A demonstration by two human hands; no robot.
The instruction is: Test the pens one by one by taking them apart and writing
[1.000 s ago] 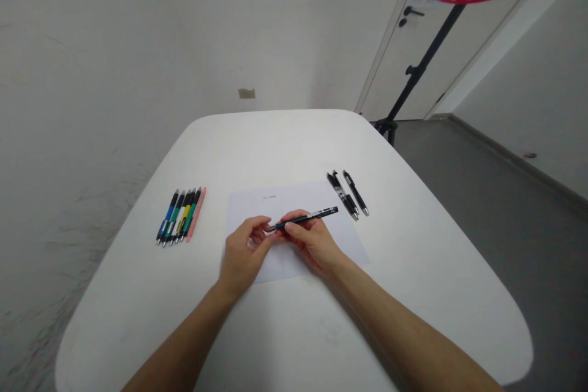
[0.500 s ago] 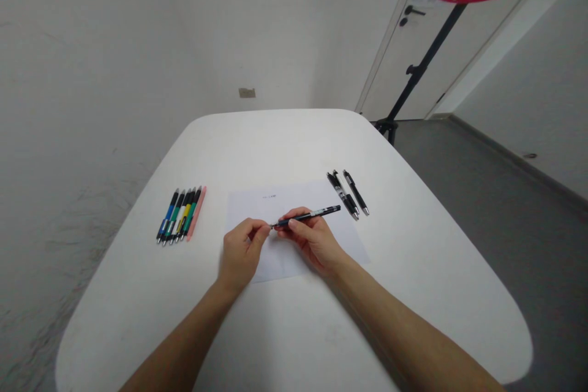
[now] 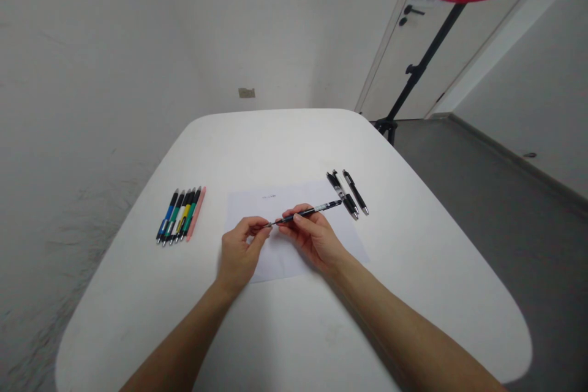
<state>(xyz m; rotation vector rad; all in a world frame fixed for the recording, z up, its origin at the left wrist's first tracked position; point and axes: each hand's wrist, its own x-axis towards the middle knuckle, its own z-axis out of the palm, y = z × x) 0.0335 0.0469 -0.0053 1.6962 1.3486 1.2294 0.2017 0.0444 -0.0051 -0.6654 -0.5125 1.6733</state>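
Black pen (image 3: 305, 215) is gripped in the right hand (image 3: 313, 239), its tip pinched by the narrowly closed left hand (image 3: 241, 251) above the paper sheet (image 3: 280, 259). Its far end now angles higher than a moment ago.

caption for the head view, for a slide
Left hand and right hand hold a black pen over white paper

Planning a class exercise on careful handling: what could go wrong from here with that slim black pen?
The slim black pen could slip, pinched only between the left hand and right hand. Its far end could knock the three black pens lying beside the white paper sheet.
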